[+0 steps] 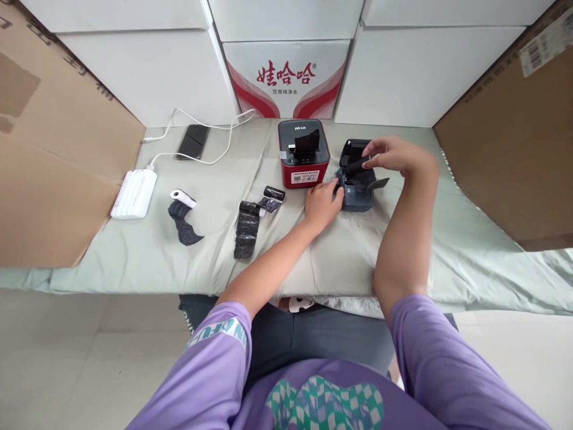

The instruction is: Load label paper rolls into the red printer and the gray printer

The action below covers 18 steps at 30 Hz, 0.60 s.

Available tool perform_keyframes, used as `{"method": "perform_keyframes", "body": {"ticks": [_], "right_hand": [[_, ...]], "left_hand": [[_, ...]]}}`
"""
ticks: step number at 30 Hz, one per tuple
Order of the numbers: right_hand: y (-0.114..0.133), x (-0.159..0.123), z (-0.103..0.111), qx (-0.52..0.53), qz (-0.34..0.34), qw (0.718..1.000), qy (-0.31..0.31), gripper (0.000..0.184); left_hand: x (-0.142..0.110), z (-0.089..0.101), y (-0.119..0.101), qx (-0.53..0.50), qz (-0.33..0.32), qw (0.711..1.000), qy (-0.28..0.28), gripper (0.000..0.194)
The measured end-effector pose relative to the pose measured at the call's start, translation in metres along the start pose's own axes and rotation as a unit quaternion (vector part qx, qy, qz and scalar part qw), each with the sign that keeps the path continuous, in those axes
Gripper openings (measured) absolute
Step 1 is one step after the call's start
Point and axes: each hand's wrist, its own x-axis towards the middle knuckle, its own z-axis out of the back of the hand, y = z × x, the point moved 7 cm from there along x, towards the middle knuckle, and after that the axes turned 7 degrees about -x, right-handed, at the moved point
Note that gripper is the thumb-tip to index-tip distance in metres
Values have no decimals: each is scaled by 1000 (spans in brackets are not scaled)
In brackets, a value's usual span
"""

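A small dark printer (358, 200) stands on the cloth-covered surface with its lid (357, 145) raised. My left hand (323, 206) holds its left side, fingertips against the casing. Above its open compartment, my right hand (389, 156) pinches a black roll (357, 167) between thumb and fingers. A dark strip (379, 184) sticks out at the printer's right. Just left of it is a red and black printer (304, 154) with a black piece standing up from its top. Nearer my left forearm lie two black paper rolls, one small (274, 193) and one with its strip unrolled (246, 230).
A white-cored roll with a black strip (184, 224) lies at the left. Behind it are a white power bank (134, 194), a white cable (201, 160) and a dark phone (193, 141). Cardboard boxes (54, 143) flank both sides; white boxes (286, 77) form the back.
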Motion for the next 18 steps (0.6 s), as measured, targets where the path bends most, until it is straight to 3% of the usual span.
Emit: {"method": "perform_keyframes", "body": {"ticks": [7, 14, 18], "right_hand": [[-6, 14, -7, -47, -4, 999, -7, 26], [-2, 17, -17, -107, -11, 993, 41, 12], [2, 17, -21, -139, 7, 990, 27, 12]], "left_hand": [[-1, 1, -1, 4, -1, 1000, -4, 41], [0, 0, -1, 0, -1, 1000, -2, 41], [1, -1, 1, 1, -2, 1000, -3, 40]]}}
